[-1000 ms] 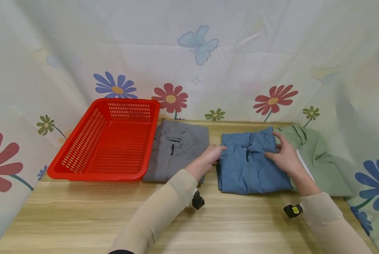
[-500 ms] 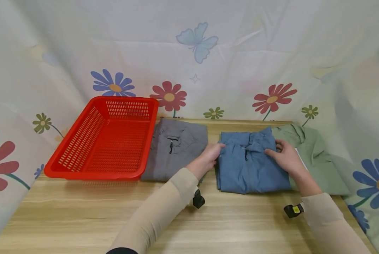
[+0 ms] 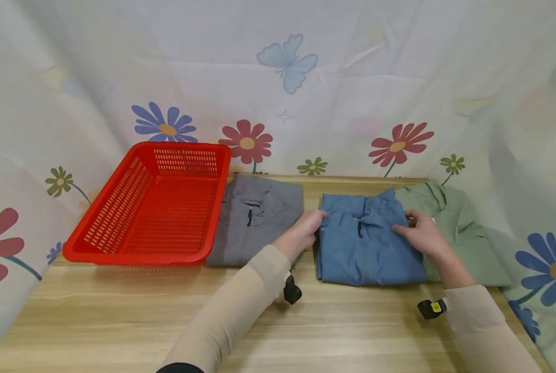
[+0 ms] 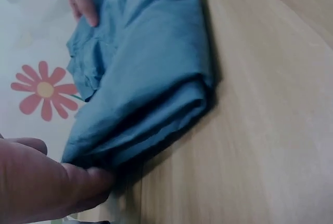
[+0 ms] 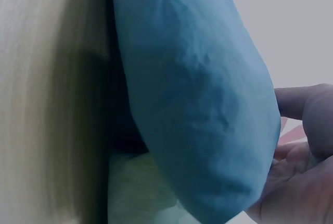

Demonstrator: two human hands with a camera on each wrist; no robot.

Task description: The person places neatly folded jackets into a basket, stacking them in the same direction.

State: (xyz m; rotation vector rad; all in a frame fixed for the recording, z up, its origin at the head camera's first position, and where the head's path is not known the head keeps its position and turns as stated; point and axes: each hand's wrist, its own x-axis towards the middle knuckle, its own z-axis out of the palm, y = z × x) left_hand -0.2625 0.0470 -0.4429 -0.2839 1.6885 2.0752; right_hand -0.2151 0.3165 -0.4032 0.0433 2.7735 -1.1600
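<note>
Pale sheeting [image 3: 343, 103] — printed with flowers [image 3: 246, 143] and a butterfly [image 3: 289, 63] — surrounds the wood-grained table [image 3: 343, 324].

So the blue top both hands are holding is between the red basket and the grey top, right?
Not quite: the head view shows the grey top lying between the red basket and the blue top. The left hand and right hand are indeed holding the blue top.
</note>
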